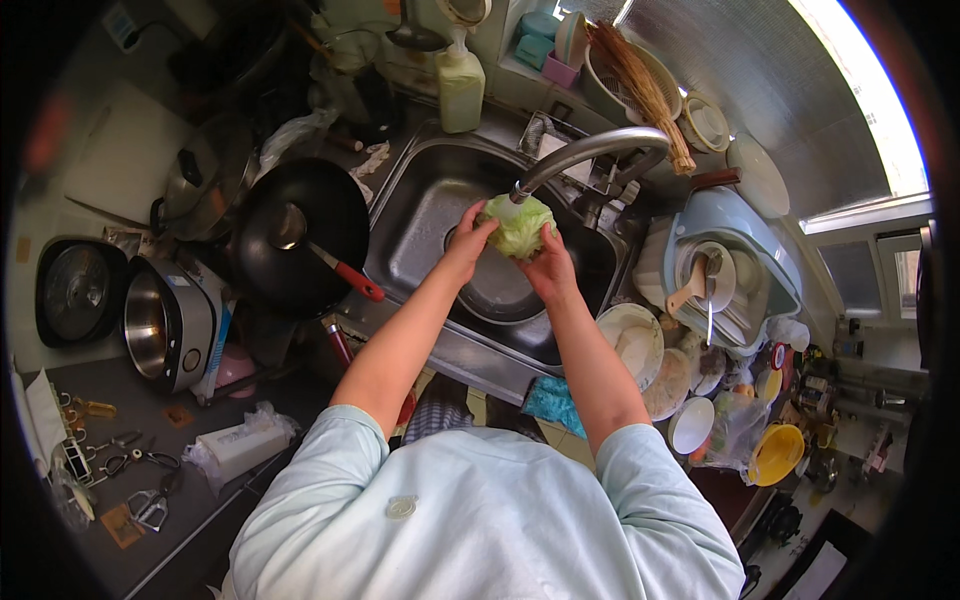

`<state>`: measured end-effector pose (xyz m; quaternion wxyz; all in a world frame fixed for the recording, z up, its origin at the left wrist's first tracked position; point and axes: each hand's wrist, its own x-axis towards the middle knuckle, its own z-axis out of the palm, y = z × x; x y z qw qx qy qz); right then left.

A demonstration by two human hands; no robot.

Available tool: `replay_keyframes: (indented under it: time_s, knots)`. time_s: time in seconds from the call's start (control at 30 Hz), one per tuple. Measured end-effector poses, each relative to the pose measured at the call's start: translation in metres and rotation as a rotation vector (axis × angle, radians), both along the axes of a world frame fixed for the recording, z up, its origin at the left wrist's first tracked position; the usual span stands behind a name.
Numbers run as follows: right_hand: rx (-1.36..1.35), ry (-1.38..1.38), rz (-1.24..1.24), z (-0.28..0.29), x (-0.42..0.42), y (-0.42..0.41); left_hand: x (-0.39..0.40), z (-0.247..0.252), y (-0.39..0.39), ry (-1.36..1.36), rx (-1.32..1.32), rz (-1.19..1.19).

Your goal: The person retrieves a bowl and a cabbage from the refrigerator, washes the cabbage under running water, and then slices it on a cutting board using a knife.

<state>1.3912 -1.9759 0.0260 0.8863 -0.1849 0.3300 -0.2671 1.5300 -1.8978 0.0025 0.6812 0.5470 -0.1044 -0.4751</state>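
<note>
A pale green head of lettuce (519, 227) is held between my two hands, right under the spout of a curved metal faucet (592, 144). My left hand (471, 241) grips its left side, and my right hand (551, 262) holds its lower right side. Both hands are over a stainless steel sink (420, 225). Beneath the lettuce, a round basin or pot (499, 292) sits in the sink; my hands and the lettuce partly hide it. Whether water runs from the spout is hard to tell.
Left of the sink stands a black wok (262, 247) with a red-handled ladle (337, 268). A blue dish rack (772, 247) with bowls and utensils stands to the right, near stacked plates (630, 337). A pump bottle (460, 90) is behind the sink; a turquoise cloth (555, 405) hangs at its front edge.
</note>
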Motion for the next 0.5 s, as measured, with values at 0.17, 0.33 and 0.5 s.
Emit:
replay_keyframes:
  time_s: [0.17,0.33,0.5]
  knots:
    - [-0.023,0.12,-0.029,0.004,0.0,0.003,-0.006,0.018,0.004,-0.999,0.127,0.063]
    - [-0.133,0.167,-0.063,0.005,0.007,0.015,-0.013,0.051,0.007,-1.088,0.126,0.006]
    - [-0.244,0.244,-0.121,0.013,0.007,0.029,-0.003,0.048,0.012,-0.977,0.077,-0.026]
